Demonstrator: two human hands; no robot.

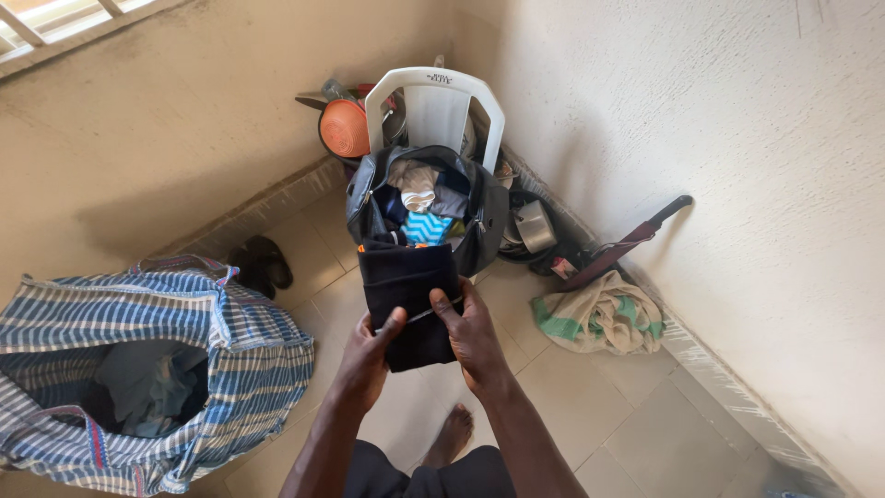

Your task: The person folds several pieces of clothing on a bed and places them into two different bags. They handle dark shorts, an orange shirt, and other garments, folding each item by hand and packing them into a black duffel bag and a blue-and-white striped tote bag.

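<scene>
At centre frame, your left hand (369,355) and right hand (472,337) each close thumb over fingers on the lower part of a folded dark garment (407,300), held upright just at 6 o'clock of an open black bag (479,226) full of clothes. A white plastic chair (435,101) stands at 12 o'clock of that bag. A striped blue-and-white bag (230,341) lies open at 9 o'clock, and a crumpled green-and-cream cloth (604,318) at 3 o'clock.
</scene>
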